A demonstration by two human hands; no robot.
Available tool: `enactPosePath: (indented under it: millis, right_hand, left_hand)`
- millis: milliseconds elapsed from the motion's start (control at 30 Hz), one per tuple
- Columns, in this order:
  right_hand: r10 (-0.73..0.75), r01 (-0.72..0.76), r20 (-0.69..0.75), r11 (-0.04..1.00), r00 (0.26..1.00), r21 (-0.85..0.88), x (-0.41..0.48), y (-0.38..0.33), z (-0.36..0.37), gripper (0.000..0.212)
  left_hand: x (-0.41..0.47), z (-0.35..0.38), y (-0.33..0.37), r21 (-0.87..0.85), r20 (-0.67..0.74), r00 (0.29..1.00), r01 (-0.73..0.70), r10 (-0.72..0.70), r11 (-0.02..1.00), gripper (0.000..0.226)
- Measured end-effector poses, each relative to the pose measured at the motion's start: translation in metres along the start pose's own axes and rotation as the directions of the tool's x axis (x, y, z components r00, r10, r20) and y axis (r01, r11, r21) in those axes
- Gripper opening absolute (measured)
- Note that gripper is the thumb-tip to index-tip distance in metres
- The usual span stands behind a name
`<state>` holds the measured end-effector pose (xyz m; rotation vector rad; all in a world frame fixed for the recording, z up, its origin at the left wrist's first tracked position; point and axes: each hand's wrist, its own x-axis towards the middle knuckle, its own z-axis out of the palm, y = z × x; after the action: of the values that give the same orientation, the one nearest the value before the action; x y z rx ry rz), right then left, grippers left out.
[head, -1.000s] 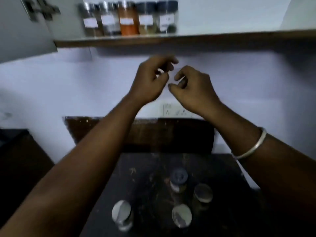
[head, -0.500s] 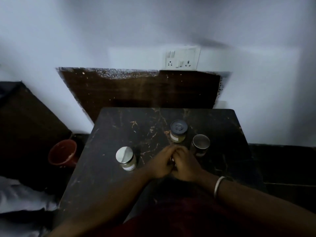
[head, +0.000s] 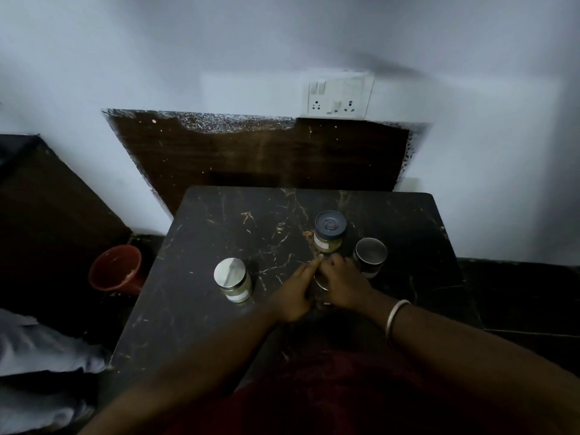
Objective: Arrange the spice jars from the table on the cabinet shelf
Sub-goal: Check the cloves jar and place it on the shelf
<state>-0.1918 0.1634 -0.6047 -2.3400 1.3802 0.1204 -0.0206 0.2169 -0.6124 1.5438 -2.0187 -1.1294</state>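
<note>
The centre jar (head: 321, 282) stands on the table (head: 219, 221), near the middle of its front half, almost wholly covered by the two hands; only a sliver of its silvery lid shows between them. The left hand (head: 293, 291) lies against the jar's left side, fingers lightly bent round it, the index fingertip reaching past the jar toward the far edge. The right hand (head: 343, 285) is curled over the jar's right side and top, knuckles up. Together the hands clasp the jar; the light is dim, so whether it is lifted or still rests on the table cannot be told. A pale bangle (head: 396, 318) circles the right wrist.

Three further jars stand upright on the table. The blue-lidded jar (head: 330, 232), with pale contents, stands just beyond the fingertips. The dark-lidded jar (head: 370, 255) stands just beside the right hand, to its far right. The silver-lidded jar (head: 232, 279) stands apart to the left of the left hand.

The table is dark stone with light veining and is set against a white wall. A brown board (head: 251, 152) leans or is fixed on the wall behind it, and a switch and socket plate (head: 337, 95) sits above the board's right part. A red bucket (head: 114, 268) stands on the floor to the table's left. Pale cloth (head: 37, 350) lies at lower left.
</note>
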Motion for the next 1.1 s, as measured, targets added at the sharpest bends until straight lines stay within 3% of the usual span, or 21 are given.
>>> enactPosePath:
  millis: [100,200,333,467,533,667,733,833,1100]
  right_hand:
    - [-0.010,0.011,-0.015,0.997,1.000,0.075,0.004,-0.012,-0.039,0.061]
    - [-0.001,-0.002,0.010,0.947,1.000,0.322,0.002,-0.022,-0.095,0.070]
    - [0.005,0.076,-0.159,0.866,0.987,0.495,-0.021,-0.037,-0.175,0.070]
    - [-0.027,0.257,-0.362,0.754,0.932,0.604,-0.051,-0.062,-0.229,0.066]
    - [-0.015,0.389,-0.506,0.658,0.862,0.644,-0.063,-0.074,-0.244,0.054]
    - [0.099,0.609,-0.679,0.365,0.727,0.705,-0.081,-0.089,-0.251,0.047]
    - [0.138,0.668,-0.717,0.277,0.684,0.691,-0.082,-0.092,-0.246,0.037]
    - [0.167,0.673,-0.698,0.183,0.697,0.716,-0.078,-0.092,-0.238,0.036]
    - [0.197,0.645,-0.670,0.182,0.715,0.742,-0.073,-0.090,-0.236,0.032]
  left_hand:
    - [0.000,-0.021,0.012,-0.134,-0.038,0.998,-0.064,0.059,0.989,0.099]
    - [0.000,-0.051,0.039,-0.311,-0.122,0.988,-0.130,0.096,0.942,0.085]
    - [-0.008,-0.094,0.096,-0.561,-0.332,0.943,-0.225,0.032,0.797,0.058]
    - [-0.018,-0.119,0.156,-0.539,-0.501,0.858,-0.410,0.111,0.736,0.041]
    - [-0.021,-0.128,0.179,-0.601,-0.558,0.824,-0.481,0.096,0.638,0.041]
    - [-0.029,-0.141,0.209,-0.725,-0.551,0.831,-0.520,0.071,0.453,0.048]
    - [-0.031,-0.143,0.214,-0.706,-0.548,0.829,-0.531,0.114,0.469,0.045]
    - [-0.028,-0.141,0.216,-0.684,-0.565,0.817,-0.543,0.117,0.487,0.044]
    - [-0.025,-0.138,0.214,-0.711,-0.561,0.825,-0.523,0.070,0.470,0.049]
